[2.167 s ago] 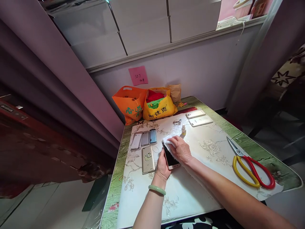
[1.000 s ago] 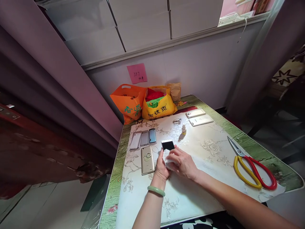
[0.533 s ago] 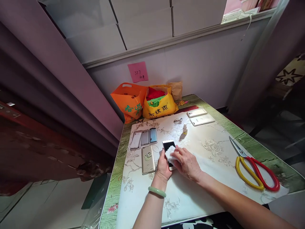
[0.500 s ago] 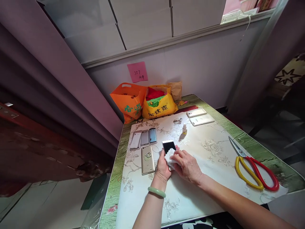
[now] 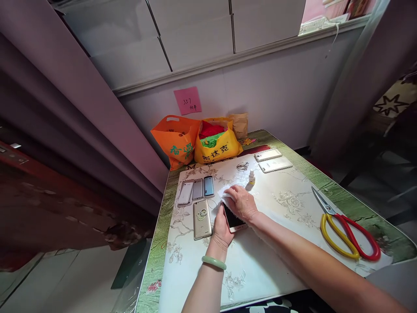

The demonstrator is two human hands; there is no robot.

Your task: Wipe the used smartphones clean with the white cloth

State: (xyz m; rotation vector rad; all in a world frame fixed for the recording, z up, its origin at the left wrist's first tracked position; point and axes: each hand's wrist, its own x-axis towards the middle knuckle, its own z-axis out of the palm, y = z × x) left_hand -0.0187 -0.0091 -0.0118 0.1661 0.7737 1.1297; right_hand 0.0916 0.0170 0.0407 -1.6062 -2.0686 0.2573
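A smartphone (image 5: 235,221) with a dark screen and pale frame rests in my left hand (image 5: 222,230), which is closed around its left side. My right hand (image 5: 243,203) grips a white cloth (image 5: 223,194) against the upper end of the screen and covers part of it. Left of my hands lies a gold phone case (image 5: 202,219) with a round ring on its back. Just beyond my right hand stands a small white dropper bottle (image 5: 252,177).
Several phones, among them a blue-screened one (image 5: 208,186), lie at the left. Two pale phones (image 5: 275,164) are at the back right. Large scissors (image 5: 345,234) lie on the right. An orange bag (image 5: 177,141) and a yellow bag (image 5: 218,150) stand against the wall.
My right hand has moved the cloth from the lower part of the screen up to its far end. The lower screen now shows. My left hand stays on the phone.
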